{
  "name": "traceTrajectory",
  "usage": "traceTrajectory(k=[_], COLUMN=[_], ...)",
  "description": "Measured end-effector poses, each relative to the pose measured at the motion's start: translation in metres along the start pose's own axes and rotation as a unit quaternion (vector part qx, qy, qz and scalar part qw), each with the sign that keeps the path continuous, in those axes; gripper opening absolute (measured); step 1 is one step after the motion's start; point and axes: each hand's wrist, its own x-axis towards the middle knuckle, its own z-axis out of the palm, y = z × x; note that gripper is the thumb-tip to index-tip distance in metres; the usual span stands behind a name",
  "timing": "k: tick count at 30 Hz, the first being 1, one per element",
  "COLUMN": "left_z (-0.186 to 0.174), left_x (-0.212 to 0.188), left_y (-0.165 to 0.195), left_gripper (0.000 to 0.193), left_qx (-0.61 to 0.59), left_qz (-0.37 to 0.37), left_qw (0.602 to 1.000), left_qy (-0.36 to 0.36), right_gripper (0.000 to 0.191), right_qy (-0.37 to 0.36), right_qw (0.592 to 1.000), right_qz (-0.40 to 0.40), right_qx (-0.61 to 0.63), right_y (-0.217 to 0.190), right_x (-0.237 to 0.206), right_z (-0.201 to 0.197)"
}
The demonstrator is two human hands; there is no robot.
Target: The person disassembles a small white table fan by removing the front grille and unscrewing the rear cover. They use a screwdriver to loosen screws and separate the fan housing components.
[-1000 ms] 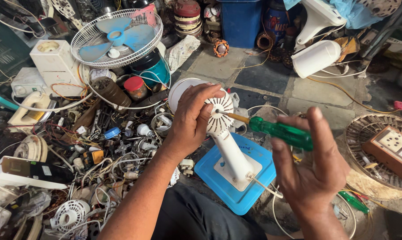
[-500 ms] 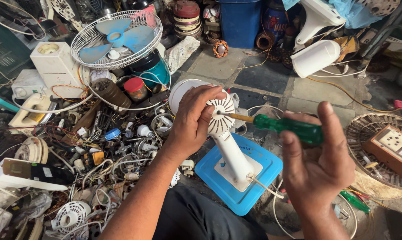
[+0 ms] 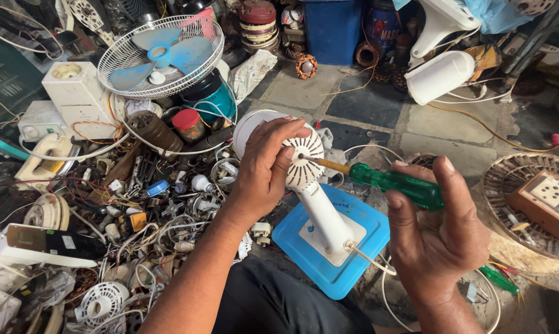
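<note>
My left hand [image 3: 266, 168] grips the round white vented motor housing [image 3: 305, 162] of a small fan. The housing sits on a white neck [image 3: 324, 218] that rises from a square blue base [image 3: 329, 247] on the floor. My right hand [image 3: 437, 238] holds a screwdriver with a green handle [image 3: 395, 184]. Its yellowish shaft [image 3: 329, 164] points left, and the tip rests against the face of the housing. A white cable [image 3: 367, 256] leaves the foot of the neck.
To the left lies a heap of wires, plugs and small parts [image 3: 137, 210]. A wire fan guard with blue blades [image 3: 160, 57] sits behind it. A white cylinder [image 3: 439, 75] and a blue bin [image 3: 332, 28] stand at the back. A socket board [image 3: 548, 201] rests on a round grille at right.
My right hand has shifted slightly right and turned the screwdriver handle. The left hand keeps its grip on the housing.
</note>
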Motion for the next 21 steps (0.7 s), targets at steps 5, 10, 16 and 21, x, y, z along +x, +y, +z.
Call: traceTrajectory(k=[5, 10, 16, 21], left_z=[0.001, -0.002, -0.001, -0.001], left_x=[0.002, 0.002, 0.002, 0.001], left_y=[0.0, 0.0, 0.0, -0.001], left_gripper=[0.033, 0.032, 0.032, 0.032], left_qx=[0.003, 0.005, -0.002, -0.003], left_qz=[0.003, 0.003, 0.003, 0.01], left_qw=[1.0, 1.0, 1.0, 1.0], left_qy=[0.006, 0.009, 0.008, 0.008], right_gripper=[0.062, 0.072, 0.071, 0.058], right_qy=[-0.033, -0.057, -0.049, 0.005], right_qw=[0.998, 0.995, 0.997, 0.996], right_qz=[0.008, -0.054, -0.055, 0.011], right_qx=[0.061, -0.058, -0.029, 0.083], right_y=[-0.012, -0.018, -0.015, -0.011], right_x=[0.012, 0.022, 0.015, 0.005], right_z=[-0.004, -0.005, 0.0, 0.009])
